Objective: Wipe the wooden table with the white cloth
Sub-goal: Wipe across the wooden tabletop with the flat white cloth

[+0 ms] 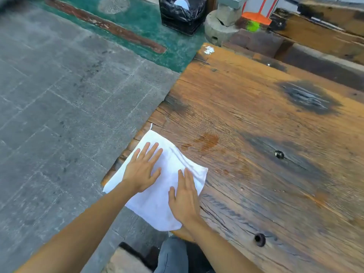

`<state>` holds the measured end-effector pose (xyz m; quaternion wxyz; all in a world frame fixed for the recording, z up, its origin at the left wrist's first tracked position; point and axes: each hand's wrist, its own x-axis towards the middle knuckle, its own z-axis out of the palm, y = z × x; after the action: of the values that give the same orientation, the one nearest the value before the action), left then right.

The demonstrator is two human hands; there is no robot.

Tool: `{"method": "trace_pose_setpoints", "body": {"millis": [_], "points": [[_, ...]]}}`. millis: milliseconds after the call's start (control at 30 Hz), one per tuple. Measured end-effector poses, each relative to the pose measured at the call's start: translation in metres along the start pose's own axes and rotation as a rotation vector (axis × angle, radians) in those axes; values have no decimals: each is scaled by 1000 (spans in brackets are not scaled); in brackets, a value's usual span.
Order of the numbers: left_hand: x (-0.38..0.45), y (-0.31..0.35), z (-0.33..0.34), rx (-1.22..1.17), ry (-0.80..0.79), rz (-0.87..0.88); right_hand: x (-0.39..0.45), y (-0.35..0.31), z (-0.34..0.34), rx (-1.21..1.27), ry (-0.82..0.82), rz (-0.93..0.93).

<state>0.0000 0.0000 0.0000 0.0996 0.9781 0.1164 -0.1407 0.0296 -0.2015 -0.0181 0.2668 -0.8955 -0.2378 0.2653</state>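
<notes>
A white cloth (169, 174) lies spread flat on the near left corner of the wooden table (266, 134), with part of it hanging over the table's left edge. My left hand (142, 170) presses flat on the cloth's left half, fingers straight and spread. On the right half rests my right hand (184, 198), palm down with straight fingers, close to the cloth's right edge. Both forearms reach in from the bottom of the view.
Dark stains and two metal bolts (260, 239) mark the tabletop, and a white scrap (208, 50) lies at its far left corner. Grey stone paving (59, 115) runs to the left. A black-bagged bin (182, 14), a stone block and a wooden bench stand beyond.
</notes>
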Motion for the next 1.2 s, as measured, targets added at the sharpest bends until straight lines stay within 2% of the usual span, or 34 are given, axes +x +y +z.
{"method": "trace_pose_setpoints", "body": {"millis": [100,233,567,667,967,1200], "points": [[7,-16,14,-29,12,27,10,-11,21,-67,112,74],[7,-30,40,-29,26,95,15,-19,42,-99,159,155],[14,-37,64,-52,94,133,6,-17,73,-135,295,187],[21,-34,67,-20,129,124,17,-14,73,-143,295,242],[61,-22,73,-15,264,144,56,3,61,-232,494,360],[124,-1,76,-36,319,164,98,37,31,-303,518,396]]}}
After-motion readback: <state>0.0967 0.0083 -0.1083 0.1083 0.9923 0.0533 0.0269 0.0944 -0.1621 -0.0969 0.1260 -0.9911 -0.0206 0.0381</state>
